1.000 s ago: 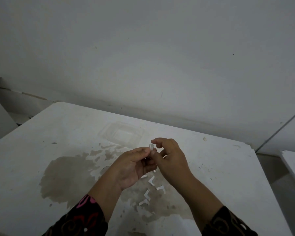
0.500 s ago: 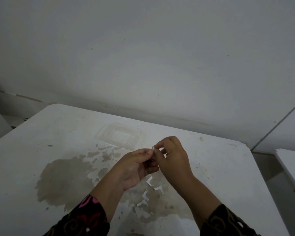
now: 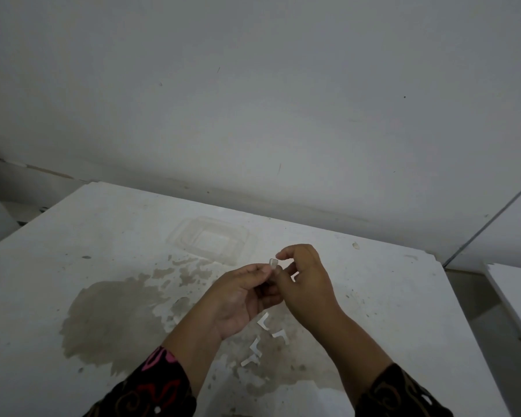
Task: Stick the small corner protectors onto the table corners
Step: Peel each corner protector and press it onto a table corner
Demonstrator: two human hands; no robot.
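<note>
Pinching clear corner protector (image 3: 272,263) upright in left hand (image 3: 238,296) above tabletop (image 3: 103,236); right hand (image 3: 307,284) at its 3 o'clock, fingers (image 3: 287,251) curled narrowly by its top, grip unclear.

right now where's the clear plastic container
In the head view the clear plastic container lies on the white table, just beyond the left hand and right hand pinching a corner protector, near the far edge.

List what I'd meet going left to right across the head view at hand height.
dark stain → left hand → corner protector → right hand → neighbouring white surface. The clear tray and paper scraps overlap the hands, so they are left out.
</note>
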